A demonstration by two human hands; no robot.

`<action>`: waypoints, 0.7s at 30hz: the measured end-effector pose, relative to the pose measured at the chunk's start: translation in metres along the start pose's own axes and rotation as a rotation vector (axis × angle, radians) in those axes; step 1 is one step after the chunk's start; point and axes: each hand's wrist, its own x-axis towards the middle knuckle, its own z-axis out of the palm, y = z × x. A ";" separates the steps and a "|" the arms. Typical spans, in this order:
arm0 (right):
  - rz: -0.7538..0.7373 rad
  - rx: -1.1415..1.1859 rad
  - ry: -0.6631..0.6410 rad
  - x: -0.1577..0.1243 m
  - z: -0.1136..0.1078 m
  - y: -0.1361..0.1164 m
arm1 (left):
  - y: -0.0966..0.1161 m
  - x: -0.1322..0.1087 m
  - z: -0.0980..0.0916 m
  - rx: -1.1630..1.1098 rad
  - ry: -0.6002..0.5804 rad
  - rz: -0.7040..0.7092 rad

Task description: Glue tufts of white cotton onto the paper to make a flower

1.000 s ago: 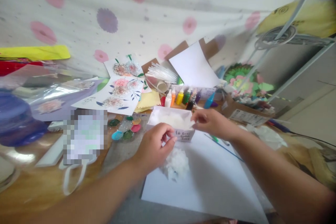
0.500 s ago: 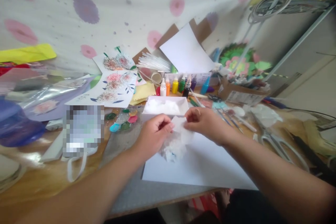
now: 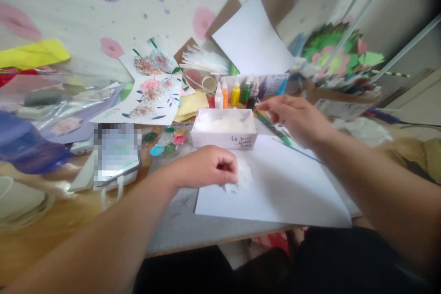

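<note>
My left hand (image 3: 212, 166) is closed just above the white sheet (image 3: 289, 188), its fingers pinched on a crumpled white tissue (image 3: 245, 174) that pokes out beside and below the fingertips. Part of the tissue is hidden by the hand. Up to the right, my right hand (image 3: 292, 112) hovers near the dark bottle, fingers loosely bent and a little apart, and nothing shows between them. Between the hands stands a white open box (image 3: 223, 139) with handwriting on its front and white tissue-like material (image 3: 229, 124) inside.
Behind the box stand several paint bottles (image 3: 236, 95). Painted flower sheets (image 3: 151, 101) and paint-smeared palette wells (image 3: 168, 140) lie left, beside a propped phone (image 3: 117, 154). A green pen (image 3: 284, 138) lies under my right hand. A grey mat (image 3: 172, 220) reaches the table edge.
My right hand has let go of the white paper and moved up and right. My left hand keeps the tissue. The view has shifted, and the box now shows its written front.
</note>
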 end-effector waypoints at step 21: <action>-0.417 -0.157 -0.171 -0.119 0.050 -0.020 | -0.009 0.007 0.011 0.395 0.026 -0.050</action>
